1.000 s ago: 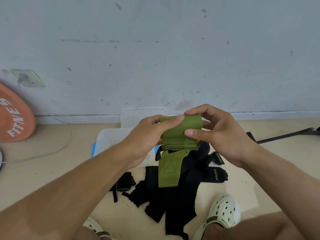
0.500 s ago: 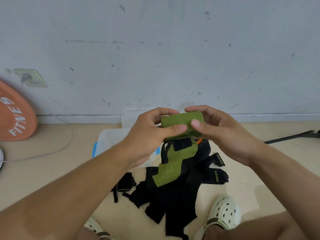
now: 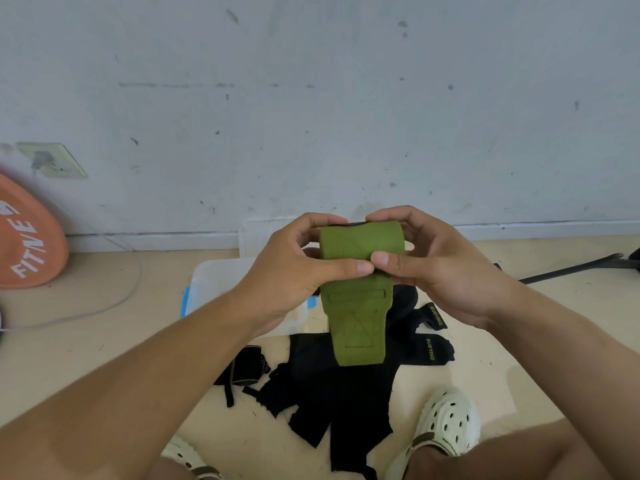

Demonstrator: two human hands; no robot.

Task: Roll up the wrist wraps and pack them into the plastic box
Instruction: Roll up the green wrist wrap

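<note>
Orange at the far left edge: a round weight plate (image 3: pixel 24 233) with white lettering leans against the scuffed grey wall (image 3: pixel 311 98), below a wall socket (image 3: pixel 52 160). A thin pale cable (image 3: pixel 114 299) curves over the beige floor (image 3: pixel 104 341) beside it.

Further right, a clear plastic box (image 3: pixel 221 282) with a blue clip sits on the floor, partly hidden behind the left forearm; whether its lid is on is hard to judge from here.

The left hand (image 3: pixel 294 271) and the right hand (image 3: pixel 440 268) are raised together above the box and the floor, both clamped on a green wrist wrap (image 3: pixel 360 271). The fingers of each hand curl over the top ends of the rolled part, and the two thumbs press on its front, their tips almost touching. The upper part of the wrap is rolled into a thick cylinder; its loose tail hangs straight down below the thumbs, with stitched seams showing.

Under the hands lies a heap of black wrist wraps (image 3: pixel 332 386) spread on the floor, two ends bearing small yellow-green lettering, and a smaller black rolled piece (image 3: pixel 246 367) just left of the heap.

At the bottom, a white clog (image 3: pixel 446 424) on the right and another clog (image 3: pixel 183 459) on the left.
</note>
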